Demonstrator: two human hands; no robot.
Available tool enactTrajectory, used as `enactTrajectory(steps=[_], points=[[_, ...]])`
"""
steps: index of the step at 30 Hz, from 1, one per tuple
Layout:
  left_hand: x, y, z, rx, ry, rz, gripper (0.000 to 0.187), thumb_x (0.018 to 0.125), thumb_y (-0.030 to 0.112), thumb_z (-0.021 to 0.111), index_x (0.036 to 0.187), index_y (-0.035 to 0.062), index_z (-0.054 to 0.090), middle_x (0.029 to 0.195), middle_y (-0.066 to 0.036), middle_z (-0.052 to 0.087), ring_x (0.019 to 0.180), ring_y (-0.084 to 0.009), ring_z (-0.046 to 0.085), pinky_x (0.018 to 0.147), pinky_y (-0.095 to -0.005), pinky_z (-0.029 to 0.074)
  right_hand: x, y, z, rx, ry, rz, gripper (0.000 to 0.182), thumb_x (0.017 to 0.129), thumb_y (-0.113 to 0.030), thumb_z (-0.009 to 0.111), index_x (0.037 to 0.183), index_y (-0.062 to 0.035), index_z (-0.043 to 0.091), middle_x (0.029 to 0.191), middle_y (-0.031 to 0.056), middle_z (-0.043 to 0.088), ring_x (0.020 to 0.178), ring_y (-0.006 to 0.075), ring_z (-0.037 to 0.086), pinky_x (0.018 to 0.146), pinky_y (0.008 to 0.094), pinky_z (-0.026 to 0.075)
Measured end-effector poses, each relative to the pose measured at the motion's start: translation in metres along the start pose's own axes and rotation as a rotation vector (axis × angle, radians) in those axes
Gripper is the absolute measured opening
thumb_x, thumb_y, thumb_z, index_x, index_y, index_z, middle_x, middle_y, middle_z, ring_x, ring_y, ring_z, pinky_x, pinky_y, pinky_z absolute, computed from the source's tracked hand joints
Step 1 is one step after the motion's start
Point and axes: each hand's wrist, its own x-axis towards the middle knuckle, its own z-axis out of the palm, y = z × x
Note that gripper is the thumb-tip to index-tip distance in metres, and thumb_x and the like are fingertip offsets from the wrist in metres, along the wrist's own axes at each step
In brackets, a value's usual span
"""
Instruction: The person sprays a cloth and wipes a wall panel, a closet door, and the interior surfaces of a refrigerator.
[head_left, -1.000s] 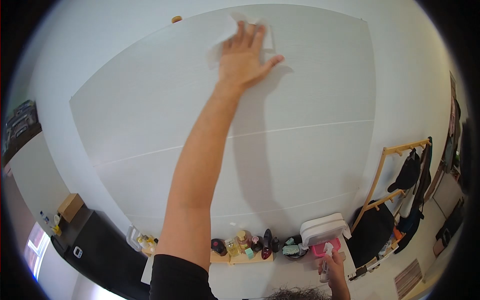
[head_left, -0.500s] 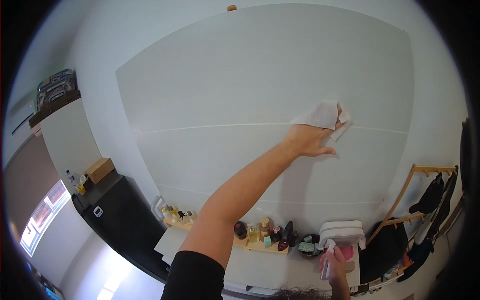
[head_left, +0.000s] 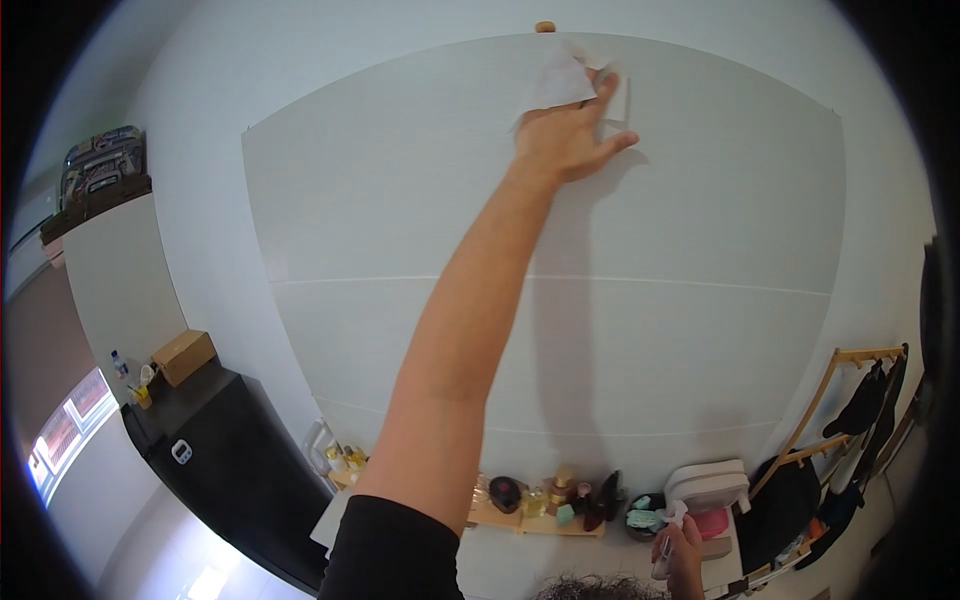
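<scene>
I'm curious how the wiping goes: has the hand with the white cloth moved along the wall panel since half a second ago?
Yes. The left hand with the white cloth went up from the panel's upper seam line to near the panel's top edge.

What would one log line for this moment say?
left hand: presses white cloth on grey wall panel, near top edge | right hand: holds spray bottle, low by shelf
</scene>
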Motion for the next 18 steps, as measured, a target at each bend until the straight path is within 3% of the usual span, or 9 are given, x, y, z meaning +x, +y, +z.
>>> enactTrajectory(steps=[5,8,11,13,15,18], points=[[-0.037,-0.084,-0.040,0.231,0.159,0.092,0.082,0.090,0.066,0.052,0.153,0.0166,0.036,0.155,-0.015,0.038,0.146,-0.0352,0.029,0.117,-0.0440,0.027,-0.002,0.025,0.074,-0.013,0.013,-0.001,0.024,0.098,-0.018,0.053,0.118,-0.0047,0.051,0.070,0.0070,0.058,0.049,0.0171,0.057,0.043,0.0303,0.046],[-0.056,-0.144,-0.074,0.181,0.205,0.041,0.083,0.091,0.066,0.051,0.153,0.0133,0.036,0.157,-0.016,0.036,0.147,-0.0358,0.028,0.117,-0.0451,0.028,-0.004,0.033,0.129,-0.010,-0.068,0.019,0.022,0.098,-0.017,0.054,0.117,-0.0058,0.051,0.072,0.0082,0.059,0.049,0.0174,0.057,0.044,0.0305,0.047],[-0.077,-0.207,-0.110,0.355,0.282,-0.034,0.080,0.095,0.061,0.048,0.154,0.0088,0.033,0.159,-0.017,0.032,0.147,-0.0358,0.028,0.116,-0.0443,0.030,-0.006,0.045,0.166,-0.021,-0.068,0.013,0.021,0.097,-0.016,0.053,0.116,-0.0057,0.051,0.072,0.0082,0.059,0.050,0.0176,0.057,0.044,0.0305,0.047],[-0.096,-0.251,-0.131,0.250,0.283,-0.152,0.078,0.097,0.059,0.047,0.154,0.0080,0.031,0.159,-0.017,0.033,0.148,-0.0360,0.028,0.116,-0.0431,0.030,-0.011,0.056,0.181,0.024,-0.067,-0.012,0.020,0.097,-0.015,0.053,0.115,-0.0057,0.051,0.071,0.0074,0.058,0.049,0.0170,0.056,0.043,0.0303,0.046],[-0.124,-0.288,-0.153,0.375,0.357,-0.175,0.078,0.098,0.059,0.045,0.155,0.0070,0.029,0.159,-0.018,0.033,0.148,-0.0374,0.027,0.117,-0.0436,0.029,-0.017,0.067,0.188,-0.171,-0.098,-0.062,0.032,0.105,-0.022,0.052,0.130,-0.0029,0.054,0.077,0.0005,0.056,0.060,0.0087,0.050,0.054,0.0264,0.042],[-0.158,-0.323,-0.179,0.387,0.367,-0.274,0.080,0.099,0.060,0.042,0.156,0.0066,0.027,0.161,-0.017,0.029,0.149,-0.0387,0.022,0.119,-0.0490,0.022,-0.036,0.052,0.216,-0.210,0.025,0.057,0.028,0.106,-0.023,0.051,0.125,-0.0028,0.056,0.074,-0.0005,0.054,0.057,0.0084,0.047,0.052,0.0264,0.041]])
